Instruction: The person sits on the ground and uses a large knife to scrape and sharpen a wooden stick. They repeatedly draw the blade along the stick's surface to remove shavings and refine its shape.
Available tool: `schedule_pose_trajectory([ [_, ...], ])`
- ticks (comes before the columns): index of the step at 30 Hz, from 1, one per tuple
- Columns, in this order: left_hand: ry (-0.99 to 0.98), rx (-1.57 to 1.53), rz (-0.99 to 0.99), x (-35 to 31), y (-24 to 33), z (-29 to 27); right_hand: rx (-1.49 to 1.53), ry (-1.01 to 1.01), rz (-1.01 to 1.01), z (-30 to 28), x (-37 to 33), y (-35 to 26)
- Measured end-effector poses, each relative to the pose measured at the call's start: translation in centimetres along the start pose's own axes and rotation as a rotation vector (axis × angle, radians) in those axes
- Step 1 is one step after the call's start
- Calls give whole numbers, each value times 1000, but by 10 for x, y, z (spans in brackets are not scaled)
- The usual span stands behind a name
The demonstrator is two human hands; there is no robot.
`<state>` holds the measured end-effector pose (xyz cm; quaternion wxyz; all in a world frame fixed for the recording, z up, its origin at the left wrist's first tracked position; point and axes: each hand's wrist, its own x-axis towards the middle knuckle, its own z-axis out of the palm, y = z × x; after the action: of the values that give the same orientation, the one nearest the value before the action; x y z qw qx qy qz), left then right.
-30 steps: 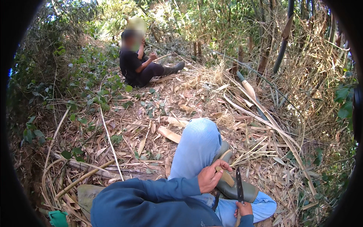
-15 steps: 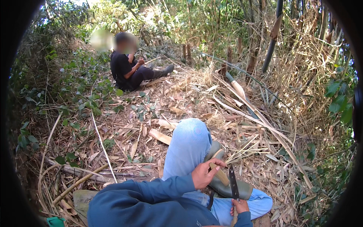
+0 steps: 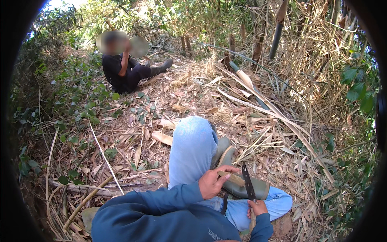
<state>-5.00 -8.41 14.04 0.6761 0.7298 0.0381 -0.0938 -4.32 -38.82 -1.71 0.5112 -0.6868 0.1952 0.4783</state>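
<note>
My left hand (image 3: pixel 210 184) is closed around a short, flat piece of split bamboo (image 3: pixel 234 179), which points to the right over my boot. In my right hand (image 3: pixel 258 208) is a knife (image 3: pixel 249 188) with a dark blade with holes along it and a light-coloured handle. Its blade stands upward, tip away from me, close by the right end of the bamboo piece; whether they touch I cannot tell. Both hands are above my bent legs in blue jeans (image 3: pixel 192 149) and green rubber boots (image 3: pixel 252 186).
Dry leaves and bamboo shavings (image 3: pixel 262 147) cover the ground. Long split bamboo strips (image 3: pixel 278 113) lie to the right, beside dense dry stalks. A co-worker in black (image 3: pixel 125 74) sits at the far left. A thin pale strip (image 3: pixel 104 155) and a stick (image 3: pixel 86 201) lie to my left.
The whole view has shifted, so the surroundings sit further left and higher. The bamboo piece in my left hand is tilted closer to level. The co-worker's forearm is now raised towards the head.
</note>
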Motion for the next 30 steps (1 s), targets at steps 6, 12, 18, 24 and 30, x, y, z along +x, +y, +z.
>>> schedule_pose_trajectory([
  [6, 16, 56, 33, 2, -5, -6, -6, 30, 34, 1, 0, 2],
  [12, 25, -5, 26, 8, -10, -9, 13, 27, 12, 1, 0, 3],
  [18, 3, -59, 57, 17, -19, -13, 46, 6, 50, -2, 2, 3],
  [24, -29, -120, 37, 19, -21, -15, 50, 8, 46, -2, 0, 0],
  [30, -52, -109, 51, 18, -19, -16, 56, 1, 54, -3, 1, 0],
])
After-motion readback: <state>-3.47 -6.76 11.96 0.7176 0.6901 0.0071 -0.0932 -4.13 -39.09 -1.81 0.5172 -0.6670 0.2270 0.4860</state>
